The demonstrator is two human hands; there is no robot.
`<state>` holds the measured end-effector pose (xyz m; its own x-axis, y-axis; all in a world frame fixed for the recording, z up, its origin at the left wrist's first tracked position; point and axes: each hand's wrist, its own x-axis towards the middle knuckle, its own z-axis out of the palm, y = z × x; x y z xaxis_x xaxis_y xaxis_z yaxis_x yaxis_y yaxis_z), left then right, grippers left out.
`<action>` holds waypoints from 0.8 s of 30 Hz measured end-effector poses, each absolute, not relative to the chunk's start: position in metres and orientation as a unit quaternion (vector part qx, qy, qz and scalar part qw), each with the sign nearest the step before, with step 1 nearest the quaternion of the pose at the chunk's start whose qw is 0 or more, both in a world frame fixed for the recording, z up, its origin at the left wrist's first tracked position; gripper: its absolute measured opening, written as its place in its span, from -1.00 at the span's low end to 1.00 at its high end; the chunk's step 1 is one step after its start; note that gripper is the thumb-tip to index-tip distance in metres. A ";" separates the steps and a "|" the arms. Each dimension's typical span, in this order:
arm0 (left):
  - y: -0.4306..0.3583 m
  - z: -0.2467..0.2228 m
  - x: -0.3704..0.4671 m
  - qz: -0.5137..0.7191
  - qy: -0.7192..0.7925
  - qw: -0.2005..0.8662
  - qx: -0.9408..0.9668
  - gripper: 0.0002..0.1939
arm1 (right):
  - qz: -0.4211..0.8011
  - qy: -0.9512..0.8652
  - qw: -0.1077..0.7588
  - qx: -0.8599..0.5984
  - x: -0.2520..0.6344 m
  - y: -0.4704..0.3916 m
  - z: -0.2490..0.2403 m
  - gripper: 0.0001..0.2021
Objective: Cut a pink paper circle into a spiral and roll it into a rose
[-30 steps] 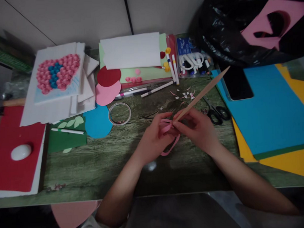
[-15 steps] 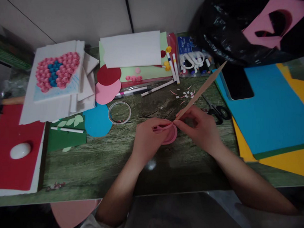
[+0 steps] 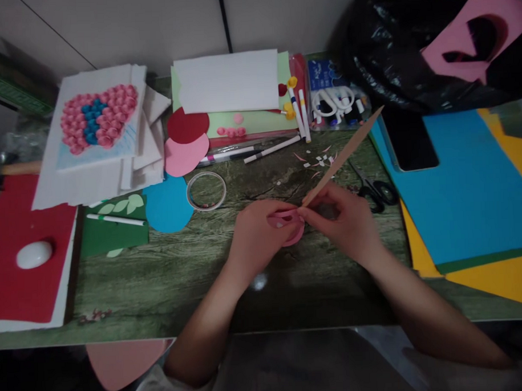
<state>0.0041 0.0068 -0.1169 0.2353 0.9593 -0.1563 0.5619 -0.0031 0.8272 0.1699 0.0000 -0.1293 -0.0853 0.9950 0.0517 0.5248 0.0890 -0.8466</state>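
Note:
My left hand (image 3: 262, 227) is closed, thumb and fingers pinching a round pink paper piece (image 3: 294, 234) that looks cut as a spiral. Part of that piece is hidden by the fingers. Close beside it, my right hand (image 3: 341, 215) is closed too, its thumb and fingertips pinching the lower end of a long, flat tan strip (image 3: 345, 154). The strip slants up to the right and ends in a point; its material I cannot tell. Both sets of fingertips meet at the upper edge of the pink paper. Black-handled scissors (image 3: 375, 192) lie just right of my right hand.
A tape roll (image 3: 206, 191) and a blue paper circle (image 3: 169, 207) lie to the left. Paper scraps (image 3: 318, 161) and markers (image 3: 272, 149) are beyond my hands. A phone (image 3: 411, 142) rests on blue paper (image 3: 475, 199). A picture with pink paper roses (image 3: 119, 112) sits back left.
My left fingers have shifted slightly on the pink paper, and more of its inner part shows beneath them. The tan strip stays in my right hand. The whole view has shifted a little.

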 end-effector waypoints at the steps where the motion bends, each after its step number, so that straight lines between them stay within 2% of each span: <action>1: 0.006 -0.117 0.005 0.238 0.573 0.400 0.675 -0.85 | 0.338 -0.656 0.342 -0.581 0.170 0.000 -0.129 -0.90; 10: 0.006 -0.121 0.006 0.268 0.577 0.344 0.690 -0.95 | 0.304 -0.663 0.340 -0.593 0.166 -0.004 -0.130 -0.90; 17: 0.007 -0.123 0.004 0.260 0.574 0.361 0.688 -0.93 | 0.357 -0.635 0.383 -0.568 0.176 -0.001 -0.125 -0.85; 24: 0.007 -0.119 0.005 0.233 0.557 0.349 0.717 -0.93 | 0.348 -0.601 0.412 -0.590 0.176 -0.002 -0.129 -0.90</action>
<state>0.0050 0.0074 -0.1190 0.2713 0.9610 -0.0544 0.6346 -0.1361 0.7607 0.1757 -0.0019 -0.1291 0.0358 0.9958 0.0846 0.4211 0.0617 -0.9049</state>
